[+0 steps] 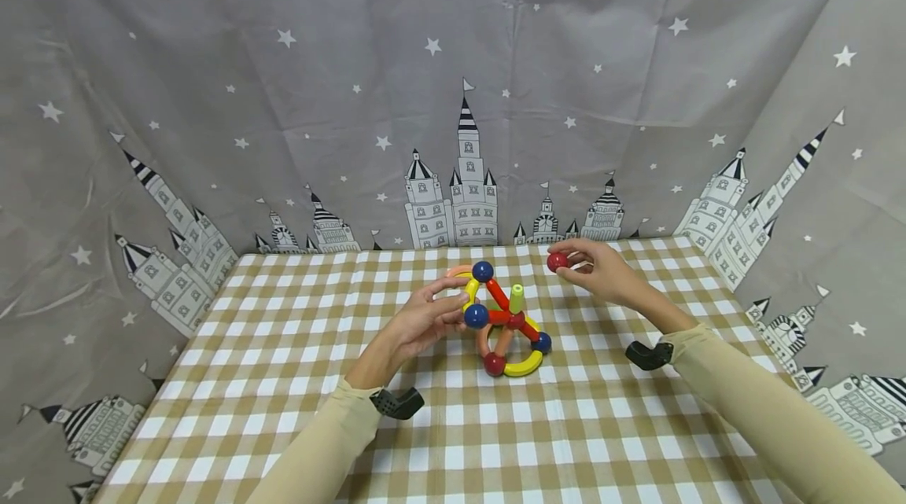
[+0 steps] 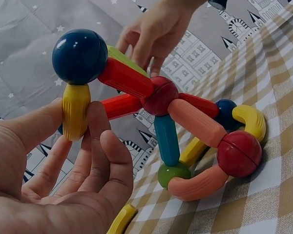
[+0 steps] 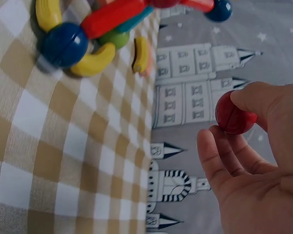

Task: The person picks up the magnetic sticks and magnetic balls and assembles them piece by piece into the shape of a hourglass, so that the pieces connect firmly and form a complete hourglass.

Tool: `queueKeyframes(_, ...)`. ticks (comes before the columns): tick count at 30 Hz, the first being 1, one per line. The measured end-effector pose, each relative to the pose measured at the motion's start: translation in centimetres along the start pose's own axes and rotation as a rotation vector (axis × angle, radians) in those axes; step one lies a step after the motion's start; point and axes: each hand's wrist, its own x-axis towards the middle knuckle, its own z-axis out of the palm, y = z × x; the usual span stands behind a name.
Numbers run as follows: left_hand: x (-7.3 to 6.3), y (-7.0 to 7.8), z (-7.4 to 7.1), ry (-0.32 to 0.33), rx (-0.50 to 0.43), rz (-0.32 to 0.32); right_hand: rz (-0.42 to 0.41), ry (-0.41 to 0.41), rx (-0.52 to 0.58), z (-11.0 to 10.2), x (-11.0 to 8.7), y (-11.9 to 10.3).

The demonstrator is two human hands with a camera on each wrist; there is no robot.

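Observation:
In the head view a built figure of magnetic rods and balls stands on the table, with a red center ball (image 1: 517, 321) and rods spreading from it. My left hand (image 1: 423, 319) pinches its short yellow rod (image 2: 76, 114) between thumb and fingers, just under a blue ball (image 2: 79, 56). A light green rod (image 1: 517, 299) points upward from the center. My right hand (image 1: 605, 274) holds a loose red ball (image 3: 234, 113) in its fingertips, above the table and apart from the figure. Curved yellow and orange rods (image 2: 198, 184) link balls at the base.
Yellow and orange curved pieces (image 3: 140, 54) lie on the cloth behind the figure. A brown-and-white checked cloth (image 1: 283, 378) covers the table. Grey curtains (image 1: 354, 95) printed with castles and stars hang at the table's back and sides.

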Motion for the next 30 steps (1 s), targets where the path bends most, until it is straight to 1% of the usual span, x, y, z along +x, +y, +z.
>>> queueKeyframes(6, -0.1, -0.1, 0.1, -0.001, 0.007, -0.001, -0.013, -0.023, 0.026, -0.2, -0.5, -1.3)
queueKeyframes(14, -0.1, -0.1, 0.1, 0.002, -0.005, -0.004, -0.062, -0.039, 0.068, -0.5, -0.7, -3.1)
queueKeyframes(18, -0.1, -0.1, 0.1, -0.002, -0.009, 0.005, -0.088, -0.042, 0.091, -0.6, -0.9, -4.1)
queueKeyframes(23, 0.0, -0.2, 0.2, 0.003, -0.018, 0.008, -0.105, -0.039, 0.129, -0.4, -0.8, -5.2)
queueKeyframes(30, 0.0, -0.3, 0.2, 0.005, -0.012, 0.010, -0.130, -0.046, 0.173, 0.4, -0.8, -6.0)
